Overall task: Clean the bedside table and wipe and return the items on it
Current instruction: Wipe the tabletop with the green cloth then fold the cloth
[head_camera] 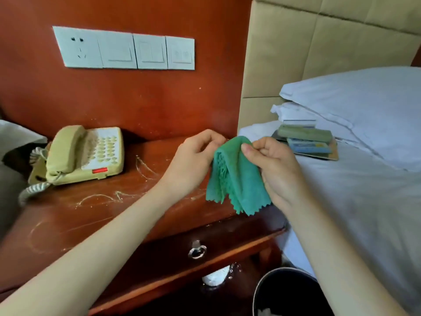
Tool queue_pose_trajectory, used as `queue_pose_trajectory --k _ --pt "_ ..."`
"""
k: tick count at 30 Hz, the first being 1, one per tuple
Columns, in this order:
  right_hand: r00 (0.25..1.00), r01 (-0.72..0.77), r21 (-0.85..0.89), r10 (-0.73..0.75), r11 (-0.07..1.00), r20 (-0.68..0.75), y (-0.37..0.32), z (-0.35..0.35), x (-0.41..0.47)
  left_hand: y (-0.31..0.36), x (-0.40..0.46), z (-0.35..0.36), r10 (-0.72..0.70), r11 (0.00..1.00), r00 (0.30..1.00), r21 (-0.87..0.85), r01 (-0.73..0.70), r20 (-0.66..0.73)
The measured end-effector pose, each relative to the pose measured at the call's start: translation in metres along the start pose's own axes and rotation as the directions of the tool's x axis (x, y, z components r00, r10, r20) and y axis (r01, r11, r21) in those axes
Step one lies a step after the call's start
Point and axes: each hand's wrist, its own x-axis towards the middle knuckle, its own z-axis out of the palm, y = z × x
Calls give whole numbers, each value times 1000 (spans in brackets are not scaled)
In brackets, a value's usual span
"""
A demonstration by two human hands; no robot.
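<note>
Above the worktop (pixel 95 215), right of the telephone (pixel 84 153), the left hand (pixel 193 158) and right hand (pixel 273 169) each pinched the green cloth (pixel 237 181), which looked best folded into a flat pad before sweeping the dusty streaks toward one edge

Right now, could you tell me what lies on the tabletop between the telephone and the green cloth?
Head view: only dusty streaks on the bedside table between telephone and green cloth.
</note>
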Motion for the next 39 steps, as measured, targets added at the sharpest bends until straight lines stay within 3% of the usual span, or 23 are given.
queue_pose_trajectory --k 6,13,17,22,27,33,39 --pt "996 49 -47 -45 998 82 -13 52 38 -4 17 -54 -66 997 998 -35 66 4" --pt "983 51 -120 -29 991 181 0 98 66 -11 28 -103 -92 990 990 93 102 -110" --pt "947 24 -106 12 994 322 9 113 76 -17 29 -119 -153 985 975 60 165 -164" --pt "903 -60 -70 84 996 422 18 119 76 -29 28 -128 -118 987 960 76 141 -253" --pt "856 -37 -177 123 984 503 20 111 66 -35 24 -125 -122 992 957 11 129 -263" --pt "960 34 -193 21 981 278 18 78 54 -39 21 -100 -151 987 982 37 156 -113" --pt "999 47 -412 -54 910 -5 18 10 57 -47 23 -75 -250 968 967 7 251 -51"
